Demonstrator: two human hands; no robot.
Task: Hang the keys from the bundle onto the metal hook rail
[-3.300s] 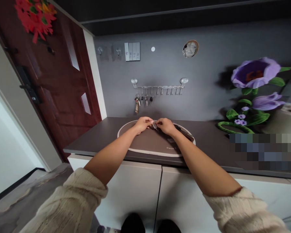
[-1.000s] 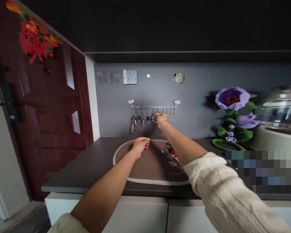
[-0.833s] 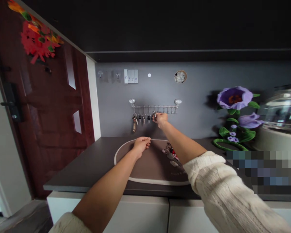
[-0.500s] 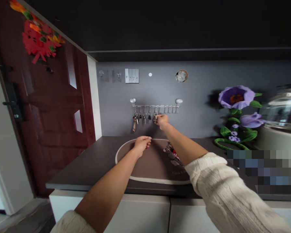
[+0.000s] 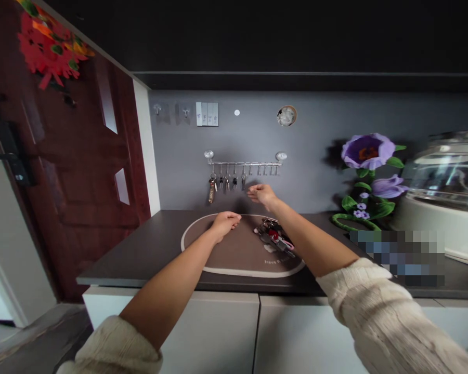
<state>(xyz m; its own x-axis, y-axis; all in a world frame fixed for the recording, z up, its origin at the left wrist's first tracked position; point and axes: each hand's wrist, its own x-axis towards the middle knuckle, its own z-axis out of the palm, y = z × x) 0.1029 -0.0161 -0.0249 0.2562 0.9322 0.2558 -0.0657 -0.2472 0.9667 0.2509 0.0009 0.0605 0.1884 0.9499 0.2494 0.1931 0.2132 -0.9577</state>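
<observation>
A chrome hook rail (image 5: pixel 244 163) is fixed to the grey wall, and several keys (image 5: pixel 226 182) hang from its left hooks. My right hand (image 5: pixel 262 193) hovers just below and right of those keys, fingers apart, holding nothing. My left hand (image 5: pixel 225 222) rests over the brown oval mat (image 5: pixel 218 257) with its fingers loosely curled; nothing shows in it. A heap of keys with red and pink tags (image 5: pixel 273 235) lies on the mat under my right forearm.
The dark countertop (image 5: pixel 140 254) sits on white cabinets. A red-brown door (image 5: pixel 62 171) stands at the left. Purple artificial flowers (image 5: pixel 368 171) and a glass-lidded appliance (image 5: pixel 444 197) are at the right. Light switches (image 5: pixel 207 114) sit above the rail.
My right hand has let go of a key now hanging on the rail and has drawn back down and to the right, opening. The left hand stays over the mat.
</observation>
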